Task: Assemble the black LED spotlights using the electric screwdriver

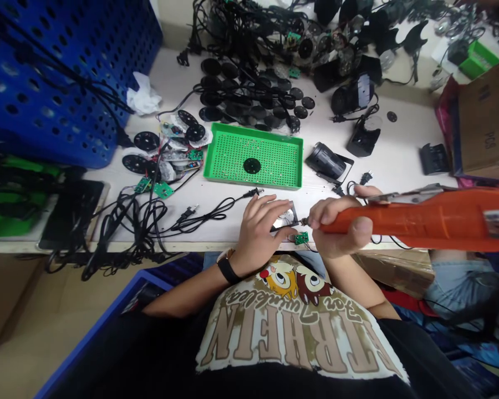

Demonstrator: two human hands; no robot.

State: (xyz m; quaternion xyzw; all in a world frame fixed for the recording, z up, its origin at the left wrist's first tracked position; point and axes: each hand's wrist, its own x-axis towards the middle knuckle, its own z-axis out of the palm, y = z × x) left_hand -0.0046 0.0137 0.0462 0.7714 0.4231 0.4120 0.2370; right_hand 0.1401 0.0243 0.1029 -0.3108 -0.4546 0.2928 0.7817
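Observation:
My right hand (335, 227) is wrapped round an orange electric screwdriver (419, 219), which lies level and points left. Its tip meets or nearly meets a black-framed housing (294, 213) with a pale inside at the table's front edge. My left hand (258, 233) is closed over the left side of that housing and hides much of it. Just below the housing sits a small green circuit board (301, 238) with thin wires. Behind my hands stands a green perforated tray (220, 178) with many small screws and one black disc (251, 165).
Coiled black cords (139, 224) and lamp parts with discs (146, 141) lie at left, beside a blue perforated crate (120, 66). Black discs (249, 113) pile up behind the tray. A black cylindrical lamp (326, 162) stands right of it. A cardboard box (486, 122) is far right.

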